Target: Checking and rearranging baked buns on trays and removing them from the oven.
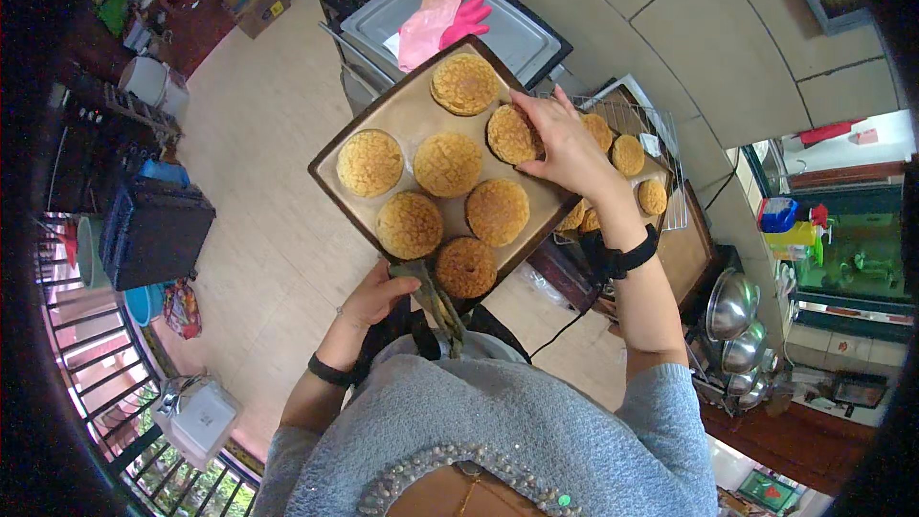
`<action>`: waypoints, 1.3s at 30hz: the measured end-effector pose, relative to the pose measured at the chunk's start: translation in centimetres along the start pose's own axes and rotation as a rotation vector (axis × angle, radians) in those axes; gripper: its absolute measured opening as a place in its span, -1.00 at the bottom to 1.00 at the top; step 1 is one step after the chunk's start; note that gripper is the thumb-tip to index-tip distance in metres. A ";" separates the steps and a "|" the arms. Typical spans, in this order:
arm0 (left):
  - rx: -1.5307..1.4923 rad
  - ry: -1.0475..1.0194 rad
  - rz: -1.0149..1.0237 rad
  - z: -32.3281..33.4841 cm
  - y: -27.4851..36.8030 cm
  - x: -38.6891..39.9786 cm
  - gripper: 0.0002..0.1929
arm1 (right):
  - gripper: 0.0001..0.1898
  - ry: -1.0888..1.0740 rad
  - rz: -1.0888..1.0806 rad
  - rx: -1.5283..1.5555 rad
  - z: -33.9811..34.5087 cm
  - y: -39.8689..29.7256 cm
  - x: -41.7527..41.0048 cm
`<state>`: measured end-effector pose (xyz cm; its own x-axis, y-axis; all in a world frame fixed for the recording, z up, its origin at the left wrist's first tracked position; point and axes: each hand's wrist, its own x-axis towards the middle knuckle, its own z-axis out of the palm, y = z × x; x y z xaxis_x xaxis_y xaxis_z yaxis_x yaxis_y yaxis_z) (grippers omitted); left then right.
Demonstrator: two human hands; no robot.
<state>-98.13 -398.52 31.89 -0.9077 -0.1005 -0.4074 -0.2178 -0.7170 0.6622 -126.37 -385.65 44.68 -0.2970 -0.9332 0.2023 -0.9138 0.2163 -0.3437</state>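
Observation:
A baking tray [352, 230] carrying several round browned buns [447, 164] is held up in front of my chest, tilted across the view. Its near edge is gripped by my left hand [377, 296] through a dark green folded cloth [438, 305]. At the tray's right side, my right hand [563, 140] has thumb and fingers around one bun [513, 133]. Whether that bun is lifted off the tray cannot be told. The darkest bun [466, 268] lies near the cloth. My right wrist partly covers a second tray of buns [652, 197] behind it.
Pink gloves [438, 25] lie on a grey tray [517, 43] atop a dark appliance. A wire rack [671, 129] is at the right, above stacked steel bowls [732, 305]. Left stand a black box [158, 230] and a lidded plastic container [201, 416]. A cable [560, 334] hangs at right.

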 end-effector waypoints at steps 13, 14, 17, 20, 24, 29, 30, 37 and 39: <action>0.126 0.057 -0.026 1.0 0.6 1.1 -0.48 | -0.21 0.049 -0.016 -0.041 -0.3 -1.0 0.1; 0.147 0.020 -0.039 1.2 0.7 1.2 -0.51 | -0.23 0.092 0.028 -0.027 -0.6 -2.1 0.3; 0.199 0.147 -0.052 2.3 0.4 1.6 -0.54 | -0.27 0.073 0.079 0.205 1.7 -7.8 3.0; 0.241 0.134 0.018 1.7 -0.9 2.5 -0.51 | -0.24 0.035 0.067 0.188 5.8 -11.3 5.6; 0.198 0.135 -0.026 2.9 -0.4 2.3 -0.49 | -0.17 0.021 0.058 0.047 8.4 -10.9 6.5; 0.146 0.089 0.065 2.4 -0.6 2.0 -0.46 | -0.15 0.092 -0.018 0.089 8.9 -10.8 6.8; 0.147 0.088 0.068 2.3 -0.5 2.0 -0.46 | -0.15 0.131 -0.033 0.123 8.9 -10.7 6.7; 0.044 -0.084 0.089 2.6 0.6 2.3 -0.62 | -0.16 0.250 0.020 0.222 4.8 -11.9 4.8; -0.009 -0.013 0.035 0.9 0.5 1.9 -0.64 | -0.16 0.311 0.050 0.180 2.6 -11.4 3.2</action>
<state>-100.25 -398.42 32.01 -0.9191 -0.1168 -0.3764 -0.1829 -0.7196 0.6699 -116.19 -391.88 46.90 -0.4356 -0.7846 0.4412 -0.8408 0.1797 -0.5106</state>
